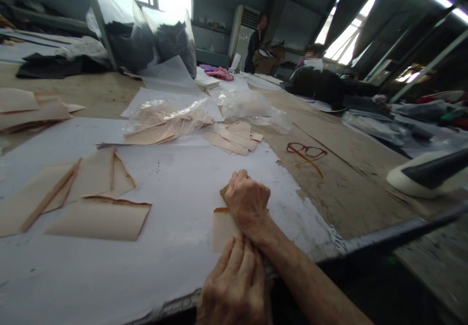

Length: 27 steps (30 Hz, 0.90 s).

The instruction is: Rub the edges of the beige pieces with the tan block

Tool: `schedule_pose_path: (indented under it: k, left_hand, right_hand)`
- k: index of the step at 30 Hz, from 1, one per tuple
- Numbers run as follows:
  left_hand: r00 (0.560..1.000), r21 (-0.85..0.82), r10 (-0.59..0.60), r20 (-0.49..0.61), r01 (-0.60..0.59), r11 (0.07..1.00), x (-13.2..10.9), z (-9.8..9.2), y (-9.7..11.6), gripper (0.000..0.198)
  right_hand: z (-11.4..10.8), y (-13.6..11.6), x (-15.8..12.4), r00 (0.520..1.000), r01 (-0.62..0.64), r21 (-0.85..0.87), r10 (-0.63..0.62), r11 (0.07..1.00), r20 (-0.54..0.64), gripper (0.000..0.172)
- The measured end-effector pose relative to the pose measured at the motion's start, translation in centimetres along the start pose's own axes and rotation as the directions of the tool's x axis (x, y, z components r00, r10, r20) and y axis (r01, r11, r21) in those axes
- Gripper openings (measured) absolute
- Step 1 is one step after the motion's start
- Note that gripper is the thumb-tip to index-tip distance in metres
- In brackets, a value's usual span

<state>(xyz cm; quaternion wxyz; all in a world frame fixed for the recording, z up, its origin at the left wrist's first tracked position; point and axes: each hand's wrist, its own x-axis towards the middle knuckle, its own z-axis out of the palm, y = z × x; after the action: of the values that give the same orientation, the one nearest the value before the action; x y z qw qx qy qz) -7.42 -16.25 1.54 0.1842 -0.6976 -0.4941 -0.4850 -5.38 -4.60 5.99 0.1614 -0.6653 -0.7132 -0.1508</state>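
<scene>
Both hands are together at the near edge of the table [340,198], over a pale piece [222,230] with a rust-brown strip along its far edge. Right hand [248,198] is farther forward, fist curled, knuckles up, closed around a small olive-brown object [224,192]; most of this is hidden, its kind unclear. Left hand [234,281] is nearer the body, fingers drawn together and pointing forward, tips at the piece's near right part, just below the right wrist. Cannot tell whether they pinch the piece or only press on it.

The piece lies flat on a white sheet [175,266] with a ragged right edge. To the left on the same sheet: similar brown-edged pieces [98,220], one apart in front, others overlapping. Beyond the hands, a fanned pile of pale strips [236,138], just beside a clear plastic bag [168,115] with more pale pieces in or under it. A second clear bag [252,108] lies behind the pile.

Right of the sheet, on bare brown tabletop: brown-framed glasses [309,155], temples unfolded. Far back: large clear sacks [171,37] of dark material, a person in dark clothing [252,49] standing, another person [310,62] partly hidden behind a dark heap [318,86].
</scene>
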Motion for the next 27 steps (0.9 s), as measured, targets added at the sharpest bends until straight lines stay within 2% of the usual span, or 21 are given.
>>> schedule_pose_path:
  k: [4,6,8,10,13,15,18,20,22,25,27]
  left_hand:
    - [0.999,0.036,0.027,0.041,-0.029,0.999,0.1,-0.2,-0.3,0.027]
    - [0.998,0.044,0.037,0.044,-0.039,0.998,0.1,-0.3,-0.5,0.030]
    - [0.998,0.042,0.044,0.051,-0.046,0.998,0.1,-0.4,-0.5,0.031]
    - [0.996,0.035,0.042,0.074,-0.045,0.998,0.2,-0.7,-0.4,0.031]
    - [0.987,0.024,0.017,0.161,-0.021,0.999,0.4,-1.2,-0.2,0.031]
    - [0.984,0.009,0.014,0.178,-0.015,1.000,0.3,-1.3,-0.2,0.030]
    - [0.996,-0.014,0.040,0.081,-0.039,0.999,0.2,-1.1,-0.3,0.026]
    - [0.997,-0.014,0.048,0.061,-0.047,0.999,0.1,-0.8,-0.3,0.025]
    - [0.999,-0.009,0.018,0.033,-0.017,1.000,0.1,-0.4,-0.1,0.024]
    - [0.996,-0.010,-0.050,-0.078,0.050,0.999,0.1,0.1,0.3,0.024]
    - [0.994,-0.015,-0.065,-0.089,0.064,0.998,0.1,0.4,0.5,0.023]
  right_hand:
    - [0.5,-0.3,1.7,0.991,-0.110,0.079,0.116,0.991,-0.073,0.030]
    - [0.1,0.3,2.3,0.977,-0.192,0.156,0.204,0.969,-0.065,0.029]
    - [-0.8,1.2,2.2,0.970,-0.222,0.224,0.238,0.949,-0.050,0.028]
    - [-1.8,2.2,1.4,0.981,-0.168,0.253,0.186,0.953,-0.051,0.029]
    - [-3.0,2.9,-0.5,0.999,-0.004,0.236,0.016,0.972,-0.049,0.029]
    - [-3.0,2.8,-1.5,0.996,0.084,0.188,-0.080,0.979,-0.030,0.028]
    - [-2.3,1.9,-1.9,0.993,0.112,0.085,-0.116,0.990,0.038,0.025]
    - [-1.7,1.3,-1.7,0.992,0.097,0.026,-0.099,0.995,0.074,0.024]
    - [-1.4,0.9,-1.4,0.994,0.082,-0.013,-0.081,0.997,0.077,0.024]
    - [-1.2,0.7,-1.0,0.997,0.054,-0.040,-0.051,0.998,0.059,0.025]
    - [-1.1,0.5,-0.8,0.998,0.041,-0.049,-0.039,0.998,0.044,0.025]
